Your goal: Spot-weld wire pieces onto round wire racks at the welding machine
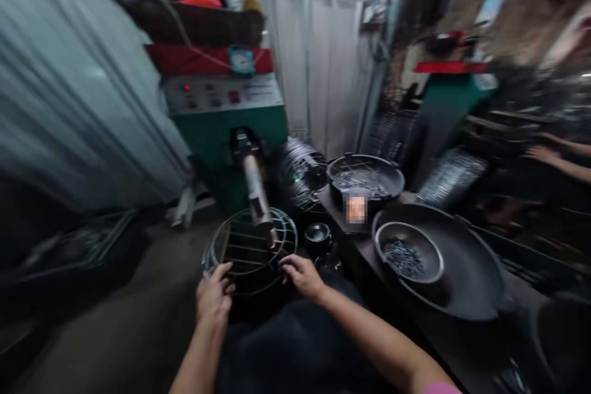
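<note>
A round wire rack [247,246] with parallel cross wires is in front of me, below the protruding metal arm [258,194] of a green machine. My left hand [215,298] is closed on the rack's near left rim. Close to the arm's tip, at the rack's right side, my right hand [302,276] has its thumb and fingers pinched together. Whatever is between those fingers is too small and blurred to name.
The green machine [226,120] has a red top and a control panel. To the right stand a small bowl of metal pieces [404,258] inside a wide dark pan [475,271], another pan [392,181] and stacked wire racks [302,166]. Another person's hand [545,155] shows far right.
</note>
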